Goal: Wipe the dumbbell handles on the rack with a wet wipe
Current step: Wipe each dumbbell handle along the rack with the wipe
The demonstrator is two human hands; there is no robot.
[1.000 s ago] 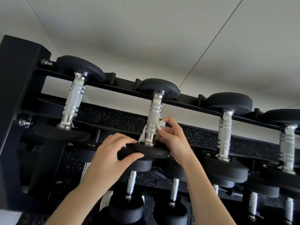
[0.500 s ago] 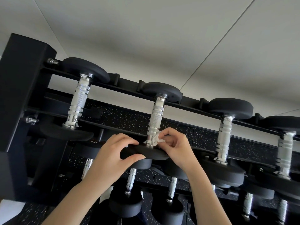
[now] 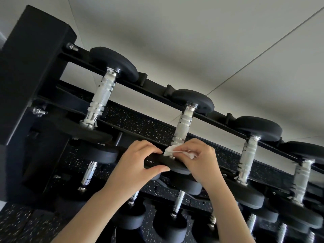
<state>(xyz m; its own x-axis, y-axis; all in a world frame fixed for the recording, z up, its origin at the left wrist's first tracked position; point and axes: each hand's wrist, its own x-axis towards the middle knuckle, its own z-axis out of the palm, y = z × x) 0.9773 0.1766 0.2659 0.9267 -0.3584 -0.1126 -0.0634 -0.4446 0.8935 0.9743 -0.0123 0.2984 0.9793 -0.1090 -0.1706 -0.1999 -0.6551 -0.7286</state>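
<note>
Partly hidden, the wet wipe (image 3: 171,151) is pinched by the right hand (image 3: 199,162); left hand (image 3: 138,165) grips the dumbbell head (image 3: 157,162).

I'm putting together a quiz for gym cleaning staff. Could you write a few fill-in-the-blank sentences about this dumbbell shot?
1. The right hand holds a wipe whose colour is ____.
2. The wipe touches the handle of the ____ dumbbell from the left in the top row.
3. The left hand grips that dumbbell's near plate, which is coloured ____.
Missing words: white; second; black.
</note>
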